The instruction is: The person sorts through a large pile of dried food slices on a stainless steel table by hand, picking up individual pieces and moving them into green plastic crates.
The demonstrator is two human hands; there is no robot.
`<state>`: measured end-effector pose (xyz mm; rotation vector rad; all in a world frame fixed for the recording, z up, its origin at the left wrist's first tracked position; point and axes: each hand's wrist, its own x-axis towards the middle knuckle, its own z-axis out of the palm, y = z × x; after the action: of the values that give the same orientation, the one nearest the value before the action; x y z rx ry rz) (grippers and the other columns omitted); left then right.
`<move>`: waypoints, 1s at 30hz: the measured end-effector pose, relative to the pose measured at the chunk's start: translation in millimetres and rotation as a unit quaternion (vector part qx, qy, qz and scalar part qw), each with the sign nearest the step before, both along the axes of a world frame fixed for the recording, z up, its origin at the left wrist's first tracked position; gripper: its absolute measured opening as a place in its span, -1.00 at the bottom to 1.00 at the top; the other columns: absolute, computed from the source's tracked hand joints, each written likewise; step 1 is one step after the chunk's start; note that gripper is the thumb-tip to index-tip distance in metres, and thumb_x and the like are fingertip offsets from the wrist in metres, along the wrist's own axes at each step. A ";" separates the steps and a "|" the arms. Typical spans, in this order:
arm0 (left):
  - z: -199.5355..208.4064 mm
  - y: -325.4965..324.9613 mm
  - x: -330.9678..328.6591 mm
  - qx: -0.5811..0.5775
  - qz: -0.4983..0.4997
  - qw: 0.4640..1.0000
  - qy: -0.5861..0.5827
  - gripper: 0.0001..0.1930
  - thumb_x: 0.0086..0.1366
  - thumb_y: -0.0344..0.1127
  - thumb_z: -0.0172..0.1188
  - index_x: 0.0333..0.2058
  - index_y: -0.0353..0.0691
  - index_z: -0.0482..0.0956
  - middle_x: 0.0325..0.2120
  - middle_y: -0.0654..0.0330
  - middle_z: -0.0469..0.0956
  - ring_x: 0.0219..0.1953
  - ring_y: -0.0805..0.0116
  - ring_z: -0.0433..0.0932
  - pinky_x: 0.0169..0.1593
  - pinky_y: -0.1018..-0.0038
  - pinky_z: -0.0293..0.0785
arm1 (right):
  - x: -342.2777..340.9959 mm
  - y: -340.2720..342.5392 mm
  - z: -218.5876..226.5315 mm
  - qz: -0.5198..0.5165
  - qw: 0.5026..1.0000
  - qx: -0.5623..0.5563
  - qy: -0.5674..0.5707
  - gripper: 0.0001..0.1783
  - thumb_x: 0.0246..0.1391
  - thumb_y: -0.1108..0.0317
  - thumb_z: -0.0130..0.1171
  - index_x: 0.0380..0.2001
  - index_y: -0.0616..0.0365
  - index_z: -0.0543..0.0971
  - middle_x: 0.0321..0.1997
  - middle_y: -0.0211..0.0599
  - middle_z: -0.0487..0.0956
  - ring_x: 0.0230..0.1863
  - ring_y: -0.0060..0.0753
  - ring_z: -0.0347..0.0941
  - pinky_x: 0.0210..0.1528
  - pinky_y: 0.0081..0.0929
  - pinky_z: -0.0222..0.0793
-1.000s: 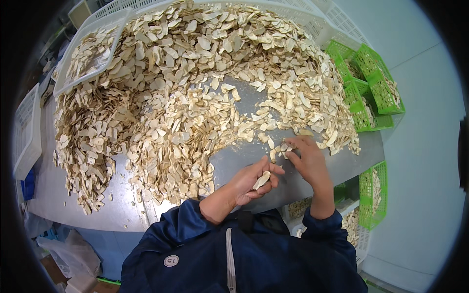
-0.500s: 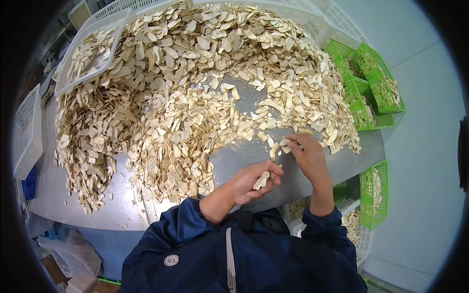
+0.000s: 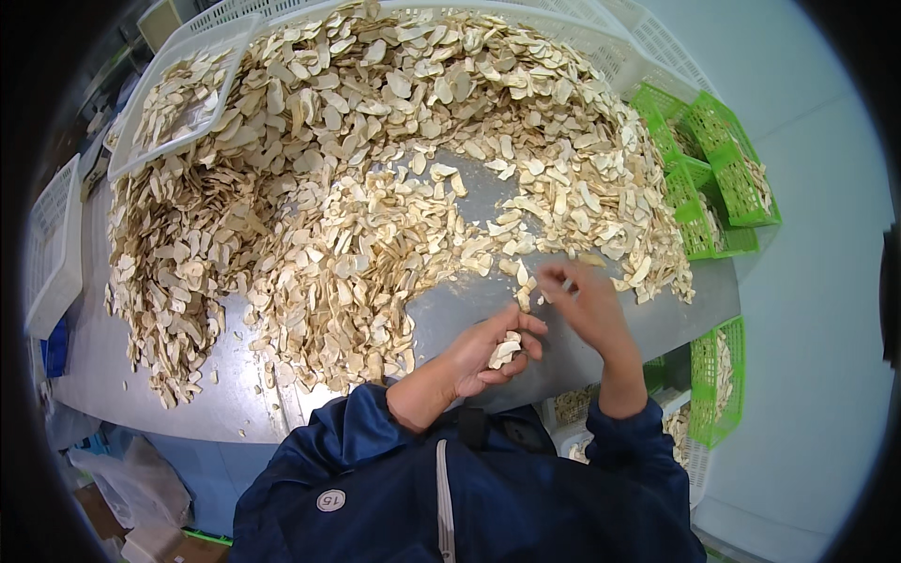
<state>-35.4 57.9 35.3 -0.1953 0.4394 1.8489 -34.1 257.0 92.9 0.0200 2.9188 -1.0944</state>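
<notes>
Dried pale slices, cream to tan and thin like cut root or mushroom, lie in a large heap (image 3: pixel 328 253) over the metal table (image 3: pixel 450 314). My left hand (image 3: pixel 460 361) is half curled, palm up, around a few slices (image 3: pixel 505 350) just above the table's near edge. To its right, my right hand (image 3: pixel 591 305) hovers low over the tabletop with bent fingers. Motion blurs its fingertips, so whether they pinch anything is unclear. A few loose slices (image 3: pixel 523 293) lie on the metal between both hands.
A white tray (image 3: pixel 178 155) with slices rests at the heap's far left. White perforated baskets (image 3: pixel 619 61) line the back. Green baskets (image 3: pixel 699 230) with slices stand at the right; another green basket (image 3: pixel 718 385) hangs lower right. A plastic bag (image 3: pixel 141 488) is lower left.
The pale piece in my right fingers no longer shows there, and that hand has shifted slightly. More slices now show in my left hand.
</notes>
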 end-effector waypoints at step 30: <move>-16.1 3.3 -5.0 0.025 0.040 0.997 0.060 -0.56 0.56 -0.03 -0.26 -0.06 -0.30 0.44 -0.43 0.21 0.47 -0.65 0.54 0.30 -0.76 0.70 0.10 | -12.5 22.7 -33.7 -0.137 0.978 -0.156 -0.013 -0.70 0.17 0.34 0.22 -0.06 0.23 0.59 -0.26 -0.35 0.63 -0.25 -0.56 0.53 -0.16 -0.57 0.45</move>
<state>-40.4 61.2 19.1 -0.0697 0.4740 1.9541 -46.6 279.7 59.2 0.4381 2.7432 -1.5656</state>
